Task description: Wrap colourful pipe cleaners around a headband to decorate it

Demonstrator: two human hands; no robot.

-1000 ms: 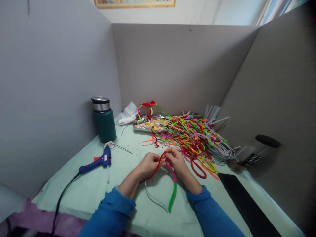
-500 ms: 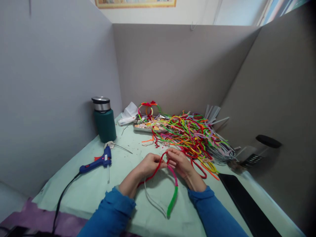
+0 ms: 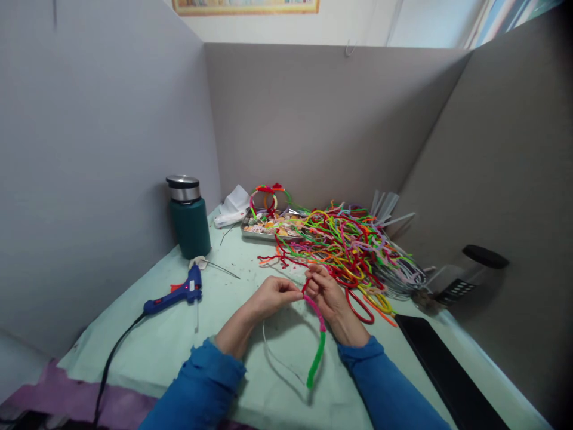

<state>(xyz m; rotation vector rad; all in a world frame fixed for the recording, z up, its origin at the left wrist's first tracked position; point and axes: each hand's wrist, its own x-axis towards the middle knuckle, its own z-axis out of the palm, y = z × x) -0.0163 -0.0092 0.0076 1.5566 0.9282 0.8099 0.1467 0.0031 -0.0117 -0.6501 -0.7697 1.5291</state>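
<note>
A thin pale hoop [image 3: 281,362] hangs below my hands, its right side wrapped in pink and green fuzzy stem [image 3: 316,360]. My left hand [image 3: 278,294] pinches the hoop at the upper end of the pink part. Just to its right, my right hand [image 3: 323,291] has its fingers closed on a red fuzzy stem [image 3: 306,285]. The red stem meets the hoop between both hands, and its free length reaches up and left past my fingertips toward the pile.
Behind my hands lies a large tangle of coloured fuzzy stems [image 3: 344,239], beside a metal tray [image 3: 268,236]. A green bottle [image 3: 190,227] and blue glue gun [image 3: 179,295] are left. A black strip [image 3: 447,370] and clear jar [image 3: 470,272] are right.
The red stem's loose length has swung from below my left hand to beyond my fingertips. My right hand has shifted slightly, and the hoop's green end has moved a little right and up.
</note>
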